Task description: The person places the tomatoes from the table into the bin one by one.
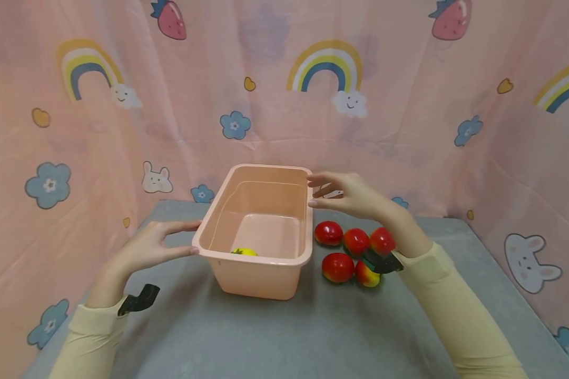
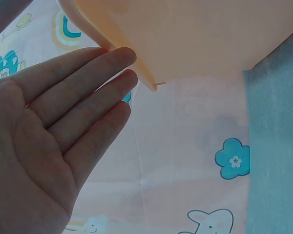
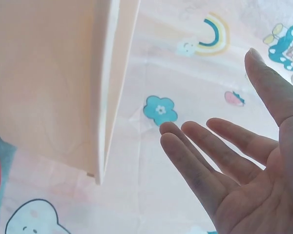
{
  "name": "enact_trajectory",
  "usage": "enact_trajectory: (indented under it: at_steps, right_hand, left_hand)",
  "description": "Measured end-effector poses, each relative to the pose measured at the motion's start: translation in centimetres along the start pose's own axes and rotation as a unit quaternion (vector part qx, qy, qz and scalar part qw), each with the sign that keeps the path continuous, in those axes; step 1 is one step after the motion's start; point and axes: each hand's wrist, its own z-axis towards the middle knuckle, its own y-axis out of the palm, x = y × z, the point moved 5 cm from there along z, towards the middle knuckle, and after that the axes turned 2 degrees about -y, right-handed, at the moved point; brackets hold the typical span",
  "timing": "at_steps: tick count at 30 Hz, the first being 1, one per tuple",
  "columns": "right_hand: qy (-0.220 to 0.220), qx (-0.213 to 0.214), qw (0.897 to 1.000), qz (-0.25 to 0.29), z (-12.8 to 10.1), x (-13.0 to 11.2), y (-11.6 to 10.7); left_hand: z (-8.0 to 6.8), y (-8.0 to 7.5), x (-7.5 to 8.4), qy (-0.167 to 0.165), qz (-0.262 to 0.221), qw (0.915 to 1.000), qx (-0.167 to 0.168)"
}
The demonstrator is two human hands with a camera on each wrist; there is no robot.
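Note:
A peach-coloured plastic basin (image 1: 261, 273) stands on the grey table, with a yellow fruit with a green top (image 1: 244, 252) inside, partly hidden by the near rim. At the basin's near left corner, my left hand (image 1: 144, 250) has its fingertips and thumb tip at the rim. Those fingers (image 2: 95, 105) look straight in the left wrist view. My right hand (image 1: 353, 195) is beside the far part of the right rim, fingers reaching toward it. In the right wrist view, a gap shows between its spread fingers (image 3: 195, 170) and the basin wall (image 3: 44, 83).
Right of the basin lie several red fruits (image 1: 338, 267) and a red and yellow fruit (image 1: 369, 275), partly behind the black wrist strap (image 1: 381, 261). A pink patterned curtain (image 1: 284, 121) hangs behind the grey table (image 1: 265, 337) and at its sides.

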Motion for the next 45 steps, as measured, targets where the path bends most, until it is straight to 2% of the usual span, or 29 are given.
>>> enact_trajectory:
  at_steps: [15,21,34,45]
  right_hand:
    - [0.040,0.027,0.998,0.027,-4.1,3.0,-0.6]
    - [0.041,0.031,0.998,0.035,-5.2,4.2,-0.5]
    - [0.097,0.037,0.995,0.013,-7.9,7.4,0.7]
    - [0.108,0.040,0.993,0.030,-9.7,10.0,1.8]
  left_hand:
    - [0.0,0.0,0.2,-0.006,-0.005,1.0000,-0.005]
    - [-0.1,0.1,0.0,-0.009,-0.003,1.0000,-0.003]
    - [0.1,0.1,0.0,-0.004,0.007,1.0000,-0.002]
    - [0.0,0.1,0.0,0.001,0.009,1.0000,0.001]
